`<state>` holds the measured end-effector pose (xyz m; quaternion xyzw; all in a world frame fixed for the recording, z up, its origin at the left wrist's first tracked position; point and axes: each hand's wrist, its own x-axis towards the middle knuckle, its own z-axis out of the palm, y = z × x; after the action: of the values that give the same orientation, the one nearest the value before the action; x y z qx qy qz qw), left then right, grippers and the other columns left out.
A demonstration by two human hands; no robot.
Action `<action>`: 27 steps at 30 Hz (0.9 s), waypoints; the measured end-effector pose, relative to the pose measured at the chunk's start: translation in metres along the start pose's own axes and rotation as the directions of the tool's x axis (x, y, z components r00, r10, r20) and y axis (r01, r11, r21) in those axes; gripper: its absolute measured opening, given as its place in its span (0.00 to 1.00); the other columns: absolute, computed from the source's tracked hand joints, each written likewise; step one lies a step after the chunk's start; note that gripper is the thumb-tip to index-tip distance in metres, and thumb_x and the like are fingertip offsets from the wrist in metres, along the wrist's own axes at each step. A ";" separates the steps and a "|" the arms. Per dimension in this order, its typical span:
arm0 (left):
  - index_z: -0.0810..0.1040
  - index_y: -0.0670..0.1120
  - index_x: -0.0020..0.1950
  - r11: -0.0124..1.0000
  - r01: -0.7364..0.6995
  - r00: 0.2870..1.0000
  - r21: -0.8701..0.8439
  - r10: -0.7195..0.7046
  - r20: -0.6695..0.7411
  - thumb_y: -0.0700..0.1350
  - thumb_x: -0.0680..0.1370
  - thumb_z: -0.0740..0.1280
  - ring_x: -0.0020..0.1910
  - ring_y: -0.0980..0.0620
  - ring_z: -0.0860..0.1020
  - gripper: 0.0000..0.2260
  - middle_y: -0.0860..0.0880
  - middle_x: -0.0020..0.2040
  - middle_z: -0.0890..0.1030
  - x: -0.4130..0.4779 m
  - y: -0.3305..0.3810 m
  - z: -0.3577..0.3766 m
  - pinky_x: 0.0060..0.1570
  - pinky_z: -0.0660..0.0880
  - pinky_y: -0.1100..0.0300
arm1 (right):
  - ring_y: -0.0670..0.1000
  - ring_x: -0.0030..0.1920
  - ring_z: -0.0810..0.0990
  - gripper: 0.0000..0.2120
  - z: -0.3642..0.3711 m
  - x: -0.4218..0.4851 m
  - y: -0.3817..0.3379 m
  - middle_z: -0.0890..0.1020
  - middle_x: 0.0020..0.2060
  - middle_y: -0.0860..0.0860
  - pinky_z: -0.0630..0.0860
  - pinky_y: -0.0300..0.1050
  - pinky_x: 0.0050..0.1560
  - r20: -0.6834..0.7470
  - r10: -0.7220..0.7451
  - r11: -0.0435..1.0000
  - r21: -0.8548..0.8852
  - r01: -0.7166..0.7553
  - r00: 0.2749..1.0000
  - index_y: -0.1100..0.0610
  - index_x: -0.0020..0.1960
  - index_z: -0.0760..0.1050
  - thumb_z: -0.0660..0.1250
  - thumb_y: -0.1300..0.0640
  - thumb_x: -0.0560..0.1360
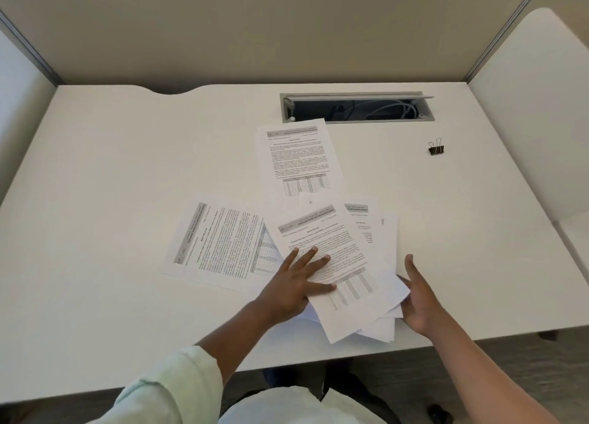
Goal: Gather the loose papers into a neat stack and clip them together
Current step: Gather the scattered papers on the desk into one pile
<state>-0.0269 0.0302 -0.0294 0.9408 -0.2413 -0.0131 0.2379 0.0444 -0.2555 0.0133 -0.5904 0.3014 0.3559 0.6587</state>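
Pressing flat on the top sheet of a loose pile of papers [338,264], the left hand [296,283] has its fingers spread and lying on the printed text, with nothing pinched in its grip. Right hand [420,302] is at the right edge of the same pile, palm turned inward, fingers extended and together, touching the edges of the lower sheets; grip spread, not closed around anything. The pile sits near the front edge of the white counter [127,168], fanned and uneven, with corners sticking out at different angles and one corner reaching past the counter's front edge. Two sheets lie outside the pile: one printed sheet [220,242] to the left, rotated sideways and partly tucked under the pile's left edge; another sheet [299,159] further back, roughly upright, its lower end overlapped by the pile. A black binder clip [436,149] stands alone on the counter, well apart from the papers, to the right and back. Behind the far sheet, a cable slot [357,109] in the counter is open, with cables visible inside. Left forearm wears a pale green sleeve [165,388]; right forearm is bare.
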 end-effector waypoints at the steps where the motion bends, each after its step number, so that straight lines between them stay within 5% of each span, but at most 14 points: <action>1: 0.76 0.62 0.70 1.000 -0.006 1.000 0.023 0.006 0.005 0.37 0.75 0.67 0.82 0.43 0.51 0.28 0.48 0.81 0.61 -0.003 -0.003 0.003 0.78 0.49 0.38 | 0.60 0.59 0.84 0.25 -0.001 -0.001 -0.001 0.87 0.57 0.56 0.76 0.58 0.64 0.010 -0.006 0.999 -0.039 0.006 1.000 0.56 0.64 0.81 0.62 0.38 0.80; 3: 0.68 0.61 0.76 0.997 0.045 0.999 0.061 -0.046 0.008 0.43 0.77 0.67 0.82 0.44 0.48 0.29 0.47 0.83 0.55 -0.009 -0.006 0.008 0.78 0.48 0.38 | 0.58 0.57 0.84 0.18 -0.002 -0.002 -0.001 0.88 0.55 0.55 0.79 0.56 0.59 0.014 -0.015 0.992 -0.127 0.016 1.000 0.59 0.66 0.79 0.70 0.53 0.79; 6: 0.48 0.54 0.83 0.951 0.294 0.956 0.095 -0.291 -0.043 0.64 0.77 0.64 0.82 0.45 0.42 0.41 0.45 0.83 0.42 -0.021 -0.010 0.011 0.78 0.49 0.36 | 0.59 0.57 0.84 0.18 -0.004 0.003 0.001 0.88 0.54 0.54 0.80 0.53 0.52 -0.011 -0.035 0.978 -0.205 0.032 0.999 0.61 0.67 0.78 0.71 0.60 0.78; 10: 0.36 0.49 0.82 0.735 0.678 0.734 0.026 -0.674 -0.087 0.81 0.65 0.59 0.80 0.41 0.34 0.59 0.42 0.81 0.33 -0.045 -0.019 0.009 0.77 0.38 0.41 | 0.60 0.57 0.84 0.15 -0.009 0.004 -0.002 0.87 0.55 0.55 0.80 0.53 0.52 -0.054 -0.091 0.975 -0.210 0.078 0.994 0.58 0.65 0.78 0.70 0.60 0.80; 13: 0.38 0.48 0.82 0.607 0.795 0.604 0.011 -0.790 -0.101 0.84 0.63 0.55 0.80 0.40 0.35 0.60 0.40 0.81 0.35 -0.063 -0.030 0.008 0.77 0.38 0.40 | 0.59 0.57 0.83 0.13 -0.017 0.004 -0.004 0.86 0.57 0.54 0.80 0.53 0.52 -0.094 -0.125 0.974 -0.201 0.104 0.988 0.55 0.65 0.78 0.68 0.58 0.81; 17: 0.47 0.49 0.83 0.578 0.814 0.568 -0.061 -0.813 -0.128 0.77 0.69 0.62 0.82 0.43 0.42 0.53 0.42 0.83 0.43 -0.067 -0.041 0.000 0.78 0.41 0.46 | 0.57 0.58 0.83 0.10 -0.020 0.005 -0.003 0.86 0.57 0.52 0.78 0.53 0.57 -0.148 -0.156 0.973 -0.194 0.127 0.977 0.54 0.63 0.79 0.66 0.56 0.82; 20: 0.60 0.47 0.81 0.575 0.796 0.547 -0.187 -0.817 -0.184 0.57 0.76 0.71 0.81 0.44 0.53 0.37 0.43 0.82 0.55 -0.062 -0.045 -0.012 0.78 0.51 0.48 | 0.56 0.58 0.84 0.09 -0.017 0.005 -0.001 0.86 0.56 0.51 0.77 0.55 0.62 -0.174 -0.150 0.976 -0.180 0.119 0.973 0.53 0.61 0.80 0.65 0.56 0.83; 23: 0.73 0.47 0.74 0.541 0.759 0.493 -0.363 -0.841 -0.222 0.32 0.74 0.64 0.76 0.45 0.67 0.29 0.45 0.76 0.71 -0.051 -0.042 -0.033 0.73 0.64 0.53 | 0.56 0.56 0.84 0.09 -0.010 0.004 0.001 0.87 0.54 0.51 0.80 0.53 0.55 -0.168 -0.125 0.979 -0.178 0.094 0.978 0.54 0.60 0.80 0.65 0.58 0.83; 25: 0.80 0.47 0.68 0.531 0.722 0.457 -0.443 -0.847 -0.271 0.28 0.73 0.61 0.69 0.47 0.76 0.27 0.47 0.68 0.79 -0.042 -0.036 -0.046 0.69 0.67 0.60 | 0.56 0.56 0.84 0.09 -0.006 0.004 0.003 0.87 0.55 0.52 0.80 0.52 0.53 -0.145 -0.122 0.977 -0.195 0.092 0.982 0.55 0.61 0.80 0.65 0.59 0.82; 27: 0.82 0.47 0.66 0.611 0.649 0.501 -0.453 -0.792 -0.350 0.27 0.72 0.60 0.67 0.48 0.77 0.27 0.48 0.66 0.81 -0.030 -0.026 -0.053 0.69 0.66 0.62 | 0.56 0.56 0.84 0.09 -0.002 0.002 0.004 0.86 0.55 0.51 0.80 0.52 0.51 -0.121 -0.128 0.970 -0.222 0.099 0.984 0.53 0.60 0.79 0.65 0.60 0.82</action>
<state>-0.0346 0.0879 0.0033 0.8790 0.2550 0.1100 0.3876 0.0429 -0.2571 0.0092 -0.6971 0.2706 0.3075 0.5884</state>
